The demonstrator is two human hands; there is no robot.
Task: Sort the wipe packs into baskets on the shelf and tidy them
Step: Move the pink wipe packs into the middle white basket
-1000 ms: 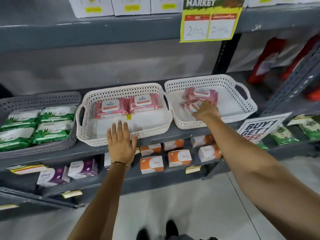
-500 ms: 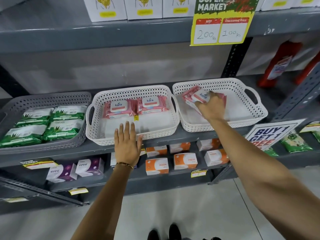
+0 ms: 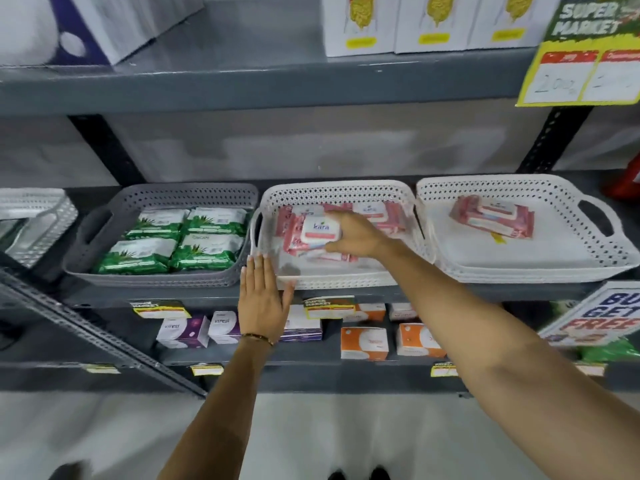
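My right hand [image 3: 353, 235] grips a pink wipe pack [image 3: 311, 237] with a white "kara" lid, held low over the front of the middle white basket [image 3: 339, 277]. Two more pink packs [image 3: 384, 214] lie at the back of that basket. My left hand [image 3: 263, 299] rests flat, fingers together, against the basket's front left corner and holds nothing. The right white basket [image 3: 519, 265] contains one pink pack [image 3: 491, 216]. The grey basket [image 3: 159, 277] on the left holds several green wipe packs [image 3: 173, 240].
All three baskets stand on a grey metal shelf [image 3: 450, 292]. Below it, purple boxes [image 3: 197, 329] and orange boxes [image 3: 363, 342] line the lower shelf. A "buy get free" sign [image 3: 602, 313] hangs at the right. A yellow price card [image 3: 581, 74] hangs from the upper shelf.
My right hand lifted a pink pack out of the right basket and carried it left into the middle basket. My left hand stayed at the middle basket's front. My view shifted left.
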